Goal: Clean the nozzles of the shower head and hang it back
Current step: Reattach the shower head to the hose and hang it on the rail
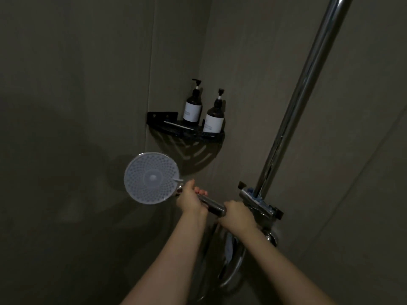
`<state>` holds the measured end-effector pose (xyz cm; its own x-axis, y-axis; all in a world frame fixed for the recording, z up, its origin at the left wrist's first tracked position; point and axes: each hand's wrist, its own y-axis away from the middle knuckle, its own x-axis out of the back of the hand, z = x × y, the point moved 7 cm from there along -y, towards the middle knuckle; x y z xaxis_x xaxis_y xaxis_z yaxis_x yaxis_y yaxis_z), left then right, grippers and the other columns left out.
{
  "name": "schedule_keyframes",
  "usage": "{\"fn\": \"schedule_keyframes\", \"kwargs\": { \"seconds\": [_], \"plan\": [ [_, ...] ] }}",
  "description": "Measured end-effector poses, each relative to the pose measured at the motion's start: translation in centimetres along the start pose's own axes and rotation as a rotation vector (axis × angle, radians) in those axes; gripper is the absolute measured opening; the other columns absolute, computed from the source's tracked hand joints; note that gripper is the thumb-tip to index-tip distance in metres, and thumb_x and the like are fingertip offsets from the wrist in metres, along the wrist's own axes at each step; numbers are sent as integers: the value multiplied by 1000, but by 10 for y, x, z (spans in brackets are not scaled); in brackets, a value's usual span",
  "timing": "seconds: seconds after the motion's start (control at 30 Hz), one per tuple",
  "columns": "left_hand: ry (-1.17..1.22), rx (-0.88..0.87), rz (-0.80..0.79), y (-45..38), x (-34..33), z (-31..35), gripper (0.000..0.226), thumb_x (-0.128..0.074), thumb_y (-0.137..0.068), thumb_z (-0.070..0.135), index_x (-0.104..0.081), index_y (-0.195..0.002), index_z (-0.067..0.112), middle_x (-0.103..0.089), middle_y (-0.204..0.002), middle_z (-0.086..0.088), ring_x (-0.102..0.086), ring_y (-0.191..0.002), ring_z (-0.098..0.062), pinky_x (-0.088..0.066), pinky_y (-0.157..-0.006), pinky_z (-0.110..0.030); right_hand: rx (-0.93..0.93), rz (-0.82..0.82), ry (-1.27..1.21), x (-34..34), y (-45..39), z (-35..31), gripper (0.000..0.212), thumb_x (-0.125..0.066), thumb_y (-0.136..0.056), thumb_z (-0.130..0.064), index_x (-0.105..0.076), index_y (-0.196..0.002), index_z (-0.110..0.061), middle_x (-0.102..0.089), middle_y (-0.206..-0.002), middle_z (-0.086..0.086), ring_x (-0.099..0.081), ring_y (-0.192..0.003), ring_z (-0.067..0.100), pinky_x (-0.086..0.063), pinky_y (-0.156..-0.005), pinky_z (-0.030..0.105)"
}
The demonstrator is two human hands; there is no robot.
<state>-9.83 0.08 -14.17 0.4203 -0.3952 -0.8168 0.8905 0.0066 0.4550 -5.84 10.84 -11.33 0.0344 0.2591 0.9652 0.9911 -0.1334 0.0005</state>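
Note:
The shower head [151,178] is a round white disc of nozzles on a chrome handle [212,205], its face turned toward me. My left hand [190,200] grips the handle just behind the disc. My right hand [237,214] grips the handle's lower end, close to the chrome holder bracket [256,200] on the vertical shower rail [301,95]. The handle lies slanted between both hands, left of the bracket. The hose [237,260] loops down below my right hand.
A black corner shelf [187,128] on the grey walls carries two dark pump bottles [192,106] [213,118] above the shower head. A chrome valve fitting [272,236] sits under the bracket. The lighting is dim.

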Motion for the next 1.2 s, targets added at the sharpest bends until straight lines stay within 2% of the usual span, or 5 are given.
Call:
{"fn": "schedule_keyframes", "kwargs": {
  "seconds": [0.13, 0.37, 0.73, 0.93, 1.2],
  "plan": [
    [-20, -115, 79, 10, -8, 4, 23, -58, -82, 6, -46, -64, 12, -41, -51, -1, -38, -37, -9, -37, -42, -23, -55, 302, 0, 9, 13, 0, 15, -52, -86, -17, -64, -92, -10, -68, -91, 6, -63, -82, 22, -43, -65, 26],
    [-306, 168, -528, 1, -40, -5, 50, -46, -91, 16, -36, -43, 22, -28, -30, 7, -28, -26, -5, -31, -38, -15, -131, 6, -489, -26, 6, 4, 36, -70, -77, -15, -43, -54, -22, -55, -66, 0, -55, -62, 14, -37, -49, 17],
    [-314, 84, -391, -3, -31, -15, 36, -53, -88, 13, -37, -56, 21, -34, -36, 6, -33, -32, -6, -33, -45, -21, -192, 258, -362, -19, 4, 19, 16, -57, -83, -17, -69, -85, -7, -68, -79, 9, -66, -79, 25, -39, -54, 21],
    [-504, 169, -483, -11, -30, -22, 37, -49, -90, 11, -34, -57, 20, -32, -33, 8, -32, -29, -5, -32, -40, -17, -149, -109, -846, -63, 3, 15, 30, -70, -76, -6, -51, -58, -21, -52, -40, -9, -48, -41, -2, -38, -46, 14],
    [-557, -93, -212, -21, -18, -9, 29, -67, -82, 14, -47, -61, 16, -44, -42, 2, -42, -41, -12, -39, -51, -28, -64, -164, -704, -60, -5, 46, 27, -72, -78, -15, -48, -72, -25, -48, -66, -8, -45, -59, 3, -37, -54, 13]
  ]
}}
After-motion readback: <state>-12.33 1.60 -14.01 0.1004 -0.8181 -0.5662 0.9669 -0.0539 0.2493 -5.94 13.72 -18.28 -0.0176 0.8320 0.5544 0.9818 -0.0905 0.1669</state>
